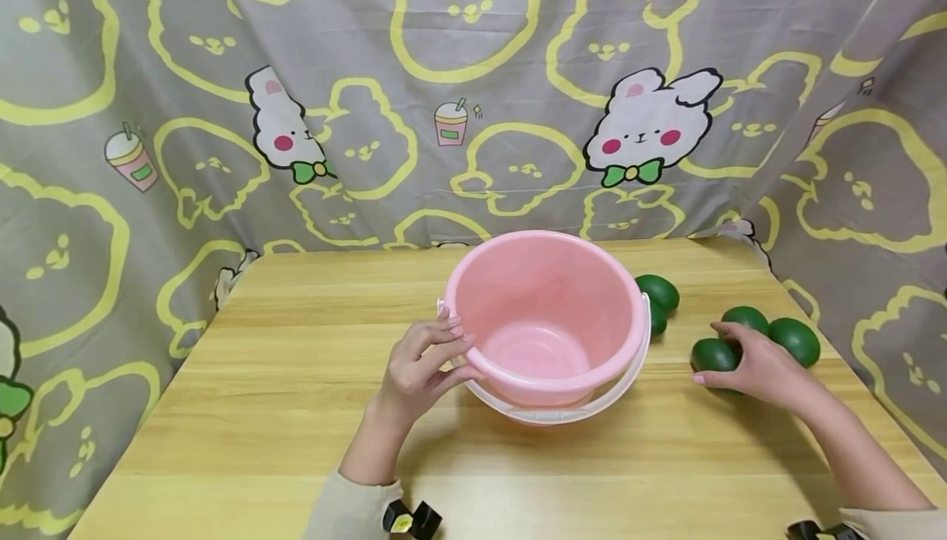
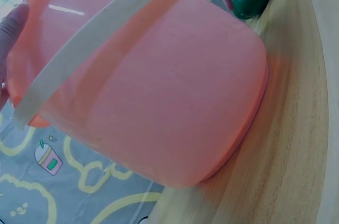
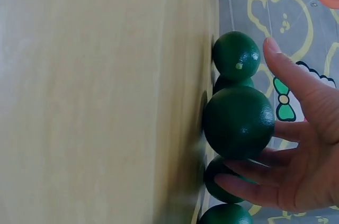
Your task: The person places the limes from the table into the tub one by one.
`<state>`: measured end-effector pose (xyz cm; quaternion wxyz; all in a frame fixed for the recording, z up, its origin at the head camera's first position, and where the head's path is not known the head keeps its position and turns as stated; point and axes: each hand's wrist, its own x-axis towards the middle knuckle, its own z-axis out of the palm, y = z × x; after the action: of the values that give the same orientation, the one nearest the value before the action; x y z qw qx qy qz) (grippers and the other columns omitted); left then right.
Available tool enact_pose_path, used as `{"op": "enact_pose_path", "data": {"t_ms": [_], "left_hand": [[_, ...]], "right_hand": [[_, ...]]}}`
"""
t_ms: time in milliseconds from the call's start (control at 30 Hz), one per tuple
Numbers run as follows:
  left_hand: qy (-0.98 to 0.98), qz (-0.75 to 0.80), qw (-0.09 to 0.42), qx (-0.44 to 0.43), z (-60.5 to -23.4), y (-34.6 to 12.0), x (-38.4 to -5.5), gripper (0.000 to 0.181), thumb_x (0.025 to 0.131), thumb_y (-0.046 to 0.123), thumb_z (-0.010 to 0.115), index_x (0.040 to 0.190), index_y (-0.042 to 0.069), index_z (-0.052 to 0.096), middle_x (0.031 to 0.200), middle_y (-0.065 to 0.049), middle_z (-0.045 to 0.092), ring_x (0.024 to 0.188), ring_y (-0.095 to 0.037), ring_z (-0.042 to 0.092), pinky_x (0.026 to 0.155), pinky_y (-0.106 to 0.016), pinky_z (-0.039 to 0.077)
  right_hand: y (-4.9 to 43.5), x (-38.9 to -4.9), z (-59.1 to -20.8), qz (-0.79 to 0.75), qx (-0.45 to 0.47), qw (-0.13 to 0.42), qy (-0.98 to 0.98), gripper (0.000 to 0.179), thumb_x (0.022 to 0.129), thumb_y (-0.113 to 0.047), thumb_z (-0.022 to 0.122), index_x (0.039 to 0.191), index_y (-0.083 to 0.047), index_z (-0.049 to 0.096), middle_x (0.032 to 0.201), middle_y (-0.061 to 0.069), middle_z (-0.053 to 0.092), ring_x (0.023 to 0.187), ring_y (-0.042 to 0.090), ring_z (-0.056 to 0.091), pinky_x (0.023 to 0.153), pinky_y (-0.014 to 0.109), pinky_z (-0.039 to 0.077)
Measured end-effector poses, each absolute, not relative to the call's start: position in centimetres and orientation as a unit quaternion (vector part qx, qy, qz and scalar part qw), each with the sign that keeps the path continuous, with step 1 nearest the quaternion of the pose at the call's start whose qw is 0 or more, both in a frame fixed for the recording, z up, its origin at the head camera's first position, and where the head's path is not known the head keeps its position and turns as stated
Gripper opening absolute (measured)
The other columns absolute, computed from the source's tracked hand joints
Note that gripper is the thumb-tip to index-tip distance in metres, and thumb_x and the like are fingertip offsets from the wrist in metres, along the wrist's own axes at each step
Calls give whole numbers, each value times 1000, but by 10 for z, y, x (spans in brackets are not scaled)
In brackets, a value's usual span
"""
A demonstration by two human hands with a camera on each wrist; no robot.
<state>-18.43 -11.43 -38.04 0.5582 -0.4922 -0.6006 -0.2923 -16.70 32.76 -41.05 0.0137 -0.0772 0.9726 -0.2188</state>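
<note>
Pink bucket [image 1: 547,293]: smooth, round-mouthed; green fruits [image 3: 238,123]: dark, glossy, rounded.

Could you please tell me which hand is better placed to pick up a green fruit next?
Probably the right hand: it is spread around one fruit, while the left hand, farther off, grips the bucket by its rim.

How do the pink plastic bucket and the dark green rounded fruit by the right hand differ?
The pink plastic bucket is much larger than the dark green fruit. The bucket is hollow and open-topped; the fruit is rounded and closed. The bucket has a white handle; the fruit has none. Both look shiny.
</note>
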Motion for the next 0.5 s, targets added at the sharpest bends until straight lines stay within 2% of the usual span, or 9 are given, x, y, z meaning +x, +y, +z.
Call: {"op": "enact_pose_path", "data": {"t_ms": [267,500], "left_hand": [[-604,-294,554,-491,-380,-116,-184,38,83,33,69,84,-5,70,81,-15,63,77,-32,65,84,-38,60],[-606,-297,551,-491,-379,-115,-184,37,83,34,69,84,-4,70,80,-15,62,78,-31,65,83,-37,60]], "right_hand": [[326,-170,-419,-231,-69,35,970,88,68,-41,83,129,10,44,120,40,48,97,49,55,71,54,52],[326,-173,-424,-234,-45,44,970,92,65,-41,85,129,9,43,121,40,46,98,51,54,70,56,52]]}}
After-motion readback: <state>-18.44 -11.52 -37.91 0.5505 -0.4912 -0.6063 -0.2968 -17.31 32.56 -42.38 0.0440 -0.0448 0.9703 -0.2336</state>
